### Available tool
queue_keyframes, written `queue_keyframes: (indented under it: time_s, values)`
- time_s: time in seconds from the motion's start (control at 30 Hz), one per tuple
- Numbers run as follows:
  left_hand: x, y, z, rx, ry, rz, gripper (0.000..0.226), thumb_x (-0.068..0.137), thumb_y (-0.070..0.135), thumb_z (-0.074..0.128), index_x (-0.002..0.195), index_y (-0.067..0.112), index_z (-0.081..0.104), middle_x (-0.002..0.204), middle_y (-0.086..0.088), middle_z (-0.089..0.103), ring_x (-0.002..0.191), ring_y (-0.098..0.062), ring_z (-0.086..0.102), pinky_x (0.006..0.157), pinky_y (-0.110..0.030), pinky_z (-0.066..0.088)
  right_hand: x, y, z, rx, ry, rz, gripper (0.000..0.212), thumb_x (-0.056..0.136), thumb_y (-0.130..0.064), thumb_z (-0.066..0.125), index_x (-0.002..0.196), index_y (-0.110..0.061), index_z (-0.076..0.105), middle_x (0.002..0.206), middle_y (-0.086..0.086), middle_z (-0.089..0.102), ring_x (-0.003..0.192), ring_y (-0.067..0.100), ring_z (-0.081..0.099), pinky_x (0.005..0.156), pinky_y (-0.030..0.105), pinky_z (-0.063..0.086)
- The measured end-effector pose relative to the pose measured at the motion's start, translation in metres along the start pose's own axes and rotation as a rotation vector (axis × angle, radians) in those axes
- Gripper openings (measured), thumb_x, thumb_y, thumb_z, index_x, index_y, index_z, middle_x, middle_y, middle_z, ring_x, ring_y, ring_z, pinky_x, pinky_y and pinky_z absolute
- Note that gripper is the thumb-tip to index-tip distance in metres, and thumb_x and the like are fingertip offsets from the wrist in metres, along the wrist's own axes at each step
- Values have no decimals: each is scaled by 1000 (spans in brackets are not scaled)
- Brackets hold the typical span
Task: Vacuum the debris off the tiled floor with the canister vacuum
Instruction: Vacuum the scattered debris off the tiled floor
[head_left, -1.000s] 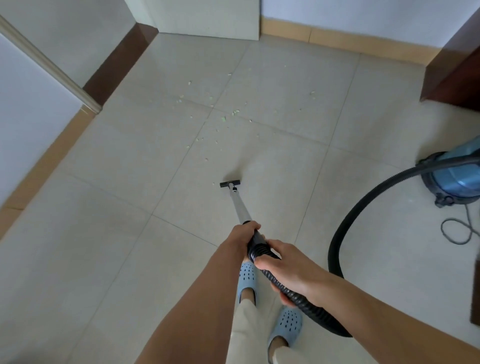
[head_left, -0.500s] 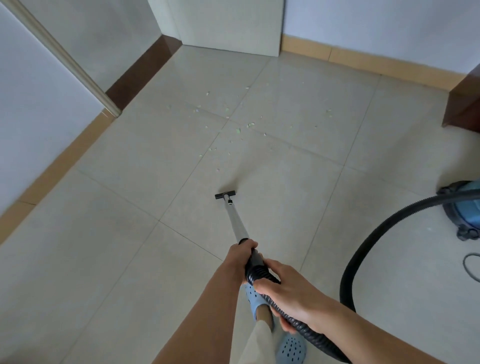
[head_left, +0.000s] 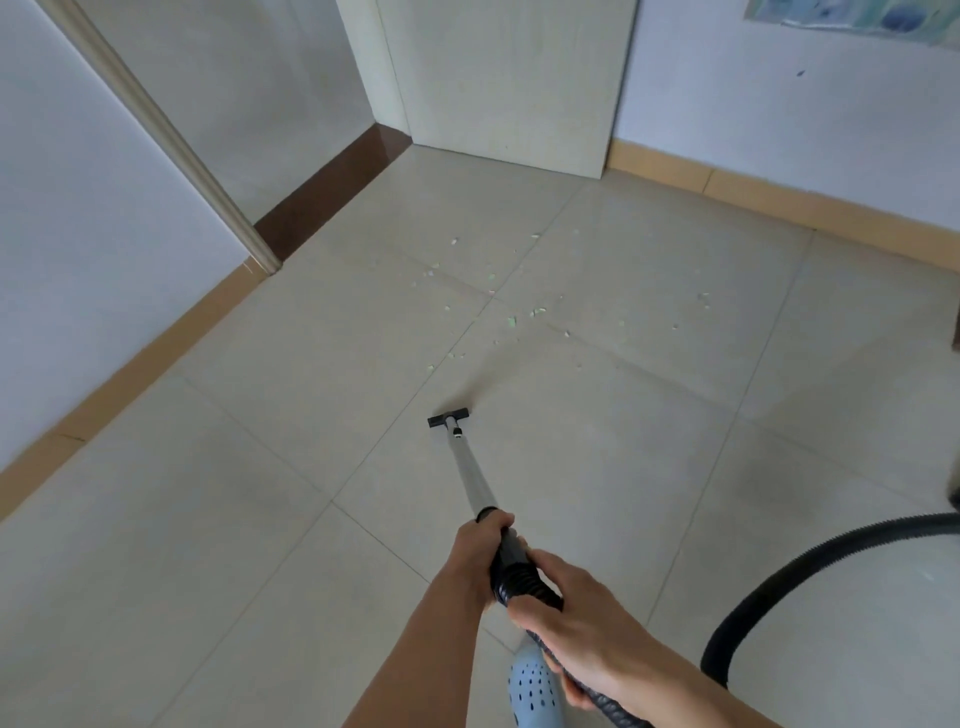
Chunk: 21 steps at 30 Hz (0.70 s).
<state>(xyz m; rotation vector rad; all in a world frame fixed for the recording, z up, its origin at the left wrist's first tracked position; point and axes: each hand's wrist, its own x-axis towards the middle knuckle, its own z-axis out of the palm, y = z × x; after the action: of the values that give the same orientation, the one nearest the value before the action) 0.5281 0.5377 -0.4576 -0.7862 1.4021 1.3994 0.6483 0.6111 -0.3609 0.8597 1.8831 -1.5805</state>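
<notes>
Small pale green and white debris (head_left: 511, 321) lies scattered across the tiled floor (head_left: 260, 519) around a tile joint ahead. The black vacuum nozzle (head_left: 448, 417) rests on the floor just short of the nearest bits, at the end of a grey metal wand (head_left: 471, 480). My left hand (head_left: 475, 564) grips the wand's black upper end. My right hand (head_left: 576, 618) holds the ribbed black hose (head_left: 810, 558) just behind it; the hose loops off to the right edge. The canister itself is almost out of view at the far right.
A pale door (head_left: 511, 83) stands in the far corner. Walls with tan and brown skirting (head_left: 156, 353) run along the left and back. My blue perforated slipper (head_left: 535, 686) shows below my hands.
The view has tilted up and left, so the blue canister has slid out of frame. The nozzle sits closer to the debris than a second ago. Both hands keep their grip.
</notes>
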Motion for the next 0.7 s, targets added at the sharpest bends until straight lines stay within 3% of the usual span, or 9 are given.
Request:
queue_keyframes:
  time_s: [0.17, 0.3, 0.47, 0.7]
  values:
    - [23, 54, -4, -193, -45, 10, 13, 92, 4, 55, 81, 2, 50, 62, -11, 52, 51, -21, 53, 53, -31, 49, 46, -44, -11, -143, 7, -41, 53, 89, -37, 50, 141, -45, 42, 73, -4, 62, 43, 17, 58, 51, 27, 48]
    - [44, 98, 0, -240, -64, 57, 16, 93, 5, 54, 78, 4, 50, 63, -10, 50, 54, -20, 52, 53, -29, 49, 80, -78, -22, -304, 54, -82, 53, 94, -41, 47, 146, -43, 38, 78, -9, 61, 45, 14, 61, 58, 25, 51]
    - [70, 143, 10, -286, -106, 69, 15, 93, 9, 54, 79, 5, 50, 67, -9, 51, 56, -20, 52, 54, -29, 51, 116, -111, -37, -436, 140, -141, 61, 96, -40, 45, 155, -39, 31, 97, -7, 64, 71, 20, 62, 78, 32, 55]
    - [92, 148, 30, -294, -196, 29, 14, 92, 12, 55, 80, 5, 52, 69, -8, 54, 47, -18, 57, 49, -25, 53, 123, -120, -58, -590, 185, -94, 69, 98, -41, 44, 162, -32, 20, 117, 2, 68, 95, 26, 69, 84, 33, 52]
